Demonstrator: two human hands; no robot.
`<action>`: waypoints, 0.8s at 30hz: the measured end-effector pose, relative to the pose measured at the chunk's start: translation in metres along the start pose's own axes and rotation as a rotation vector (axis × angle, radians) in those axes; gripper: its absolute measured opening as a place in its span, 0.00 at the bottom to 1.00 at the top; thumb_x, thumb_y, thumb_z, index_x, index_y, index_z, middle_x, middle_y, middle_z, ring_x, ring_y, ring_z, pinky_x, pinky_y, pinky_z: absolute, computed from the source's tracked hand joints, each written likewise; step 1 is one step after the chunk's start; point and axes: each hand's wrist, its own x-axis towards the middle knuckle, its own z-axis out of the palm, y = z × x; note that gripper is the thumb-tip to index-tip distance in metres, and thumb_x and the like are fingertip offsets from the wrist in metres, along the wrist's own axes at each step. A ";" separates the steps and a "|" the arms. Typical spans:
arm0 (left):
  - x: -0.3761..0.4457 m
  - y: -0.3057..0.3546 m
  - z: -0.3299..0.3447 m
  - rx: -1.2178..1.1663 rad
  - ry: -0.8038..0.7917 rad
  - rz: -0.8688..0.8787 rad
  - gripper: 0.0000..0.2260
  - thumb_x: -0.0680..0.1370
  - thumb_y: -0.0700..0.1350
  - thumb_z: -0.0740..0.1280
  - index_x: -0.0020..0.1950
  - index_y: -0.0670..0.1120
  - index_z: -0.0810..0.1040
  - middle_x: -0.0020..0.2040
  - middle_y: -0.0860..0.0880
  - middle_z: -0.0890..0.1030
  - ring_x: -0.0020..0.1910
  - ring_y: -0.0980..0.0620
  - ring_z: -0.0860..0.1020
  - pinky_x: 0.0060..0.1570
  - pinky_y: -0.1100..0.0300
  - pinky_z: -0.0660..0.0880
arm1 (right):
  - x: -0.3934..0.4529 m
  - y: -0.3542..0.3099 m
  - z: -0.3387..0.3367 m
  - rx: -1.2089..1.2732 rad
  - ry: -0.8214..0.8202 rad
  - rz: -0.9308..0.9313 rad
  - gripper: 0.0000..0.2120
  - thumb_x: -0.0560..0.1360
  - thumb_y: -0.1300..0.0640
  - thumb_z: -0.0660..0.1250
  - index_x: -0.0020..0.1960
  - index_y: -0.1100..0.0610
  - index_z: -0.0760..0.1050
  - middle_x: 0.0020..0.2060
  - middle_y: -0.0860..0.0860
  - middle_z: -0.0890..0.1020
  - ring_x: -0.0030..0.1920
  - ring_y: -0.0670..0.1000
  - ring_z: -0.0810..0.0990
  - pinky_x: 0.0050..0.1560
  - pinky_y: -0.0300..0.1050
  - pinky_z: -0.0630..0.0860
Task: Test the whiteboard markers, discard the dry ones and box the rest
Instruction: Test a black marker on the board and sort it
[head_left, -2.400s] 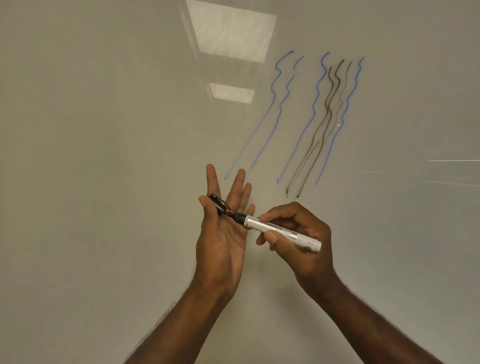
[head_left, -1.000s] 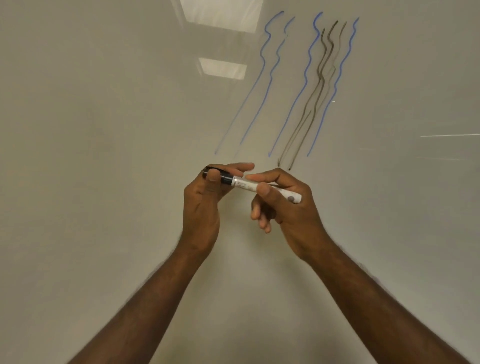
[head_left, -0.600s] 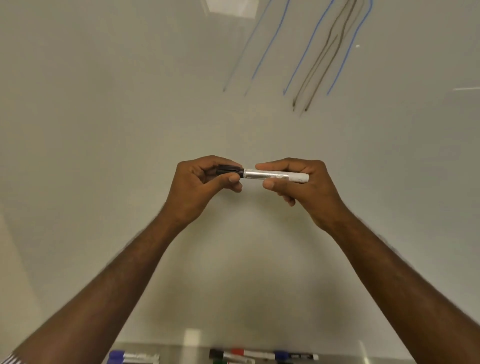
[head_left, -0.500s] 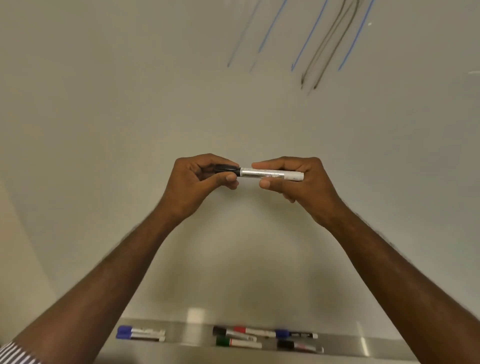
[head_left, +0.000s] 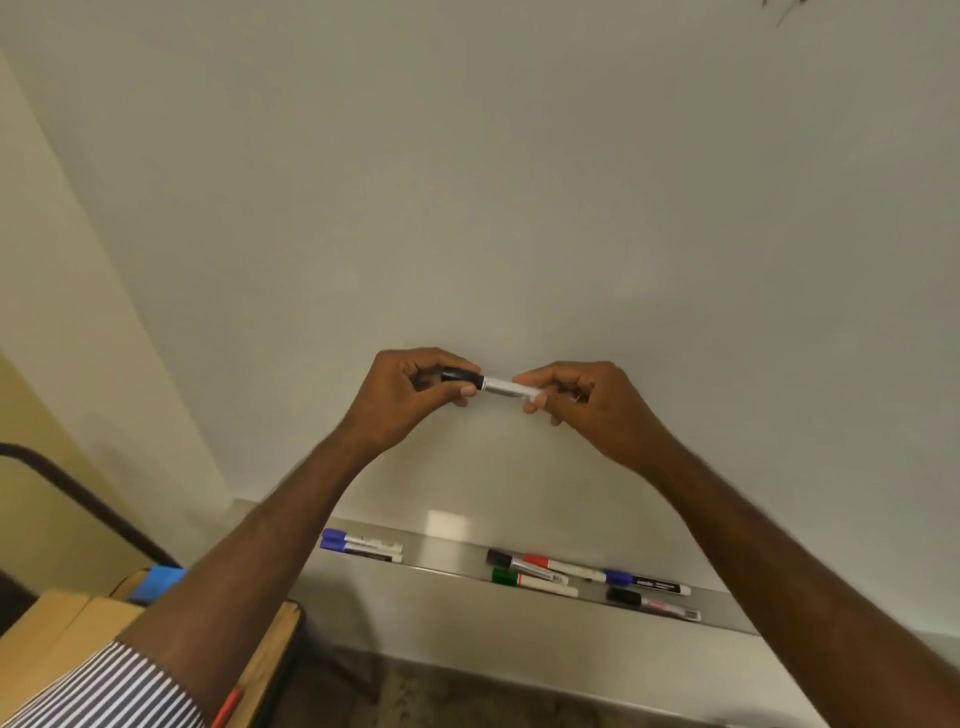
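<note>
The black-capped marker (head_left: 488, 383) is held level in front of the whiteboard (head_left: 467, 182), its cap pinched by the left hand (head_left: 415, 397), its white barrel gripped by the right hand (head_left: 582, 402). Capping looks finished, so sorting is judged next: bin or box, neither seen. More markers are left waiting in the tray (head_left: 447, 553) below.
</note>
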 end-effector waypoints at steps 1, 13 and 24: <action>-0.008 -0.012 -0.001 0.030 0.002 -0.032 0.09 0.72 0.38 0.77 0.52 0.44 0.86 0.43 0.46 0.87 0.41 0.46 0.86 0.50 0.52 0.82 | -0.002 0.010 0.013 -0.030 -0.009 -0.002 0.12 0.77 0.59 0.69 0.57 0.50 0.84 0.45 0.48 0.87 0.43 0.51 0.83 0.46 0.51 0.81; -0.104 -0.144 -0.042 0.479 -0.047 -0.203 0.10 0.75 0.56 0.73 0.54 0.56 0.87 0.50 0.61 0.85 0.49 0.62 0.83 0.50 0.54 0.80 | -0.030 0.080 0.181 -0.454 -0.131 0.009 0.17 0.76 0.57 0.62 0.62 0.50 0.81 0.52 0.49 0.83 0.54 0.56 0.79 0.48 0.50 0.80; -0.151 -0.229 -0.055 0.746 0.026 -0.626 0.13 0.81 0.42 0.67 0.64 0.51 0.83 0.60 0.48 0.84 0.59 0.45 0.81 0.60 0.54 0.75 | -0.011 0.116 0.286 -0.606 -0.275 0.039 0.22 0.57 0.64 0.81 0.49 0.51 0.83 0.42 0.48 0.82 0.42 0.52 0.81 0.32 0.41 0.77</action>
